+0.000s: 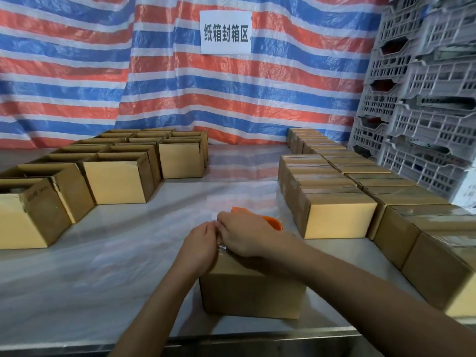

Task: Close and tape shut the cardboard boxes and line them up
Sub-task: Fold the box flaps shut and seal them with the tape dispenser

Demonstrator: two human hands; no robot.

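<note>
We have the cardboard box [251, 292] at six o'clock on the desk [103, 266], both hands on its top. Our right hand [247, 234] is clasped over an orange tape dispenser [273, 222], mostly hidden beneath it. Our left hand [201, 244] curls in a narrow grip at the box's far edge; what it pinches we cannot tell. Open boxes [118, 179] crowd nine to eleven o'clock, taped boxes [334, 215] line one to four o'clock, the nearest cut off. Grey crates [425, 99] stack at two o'clock; a paper sign [226, 32] hangs on the striped tarp [77, 73] at twelve.
</note>
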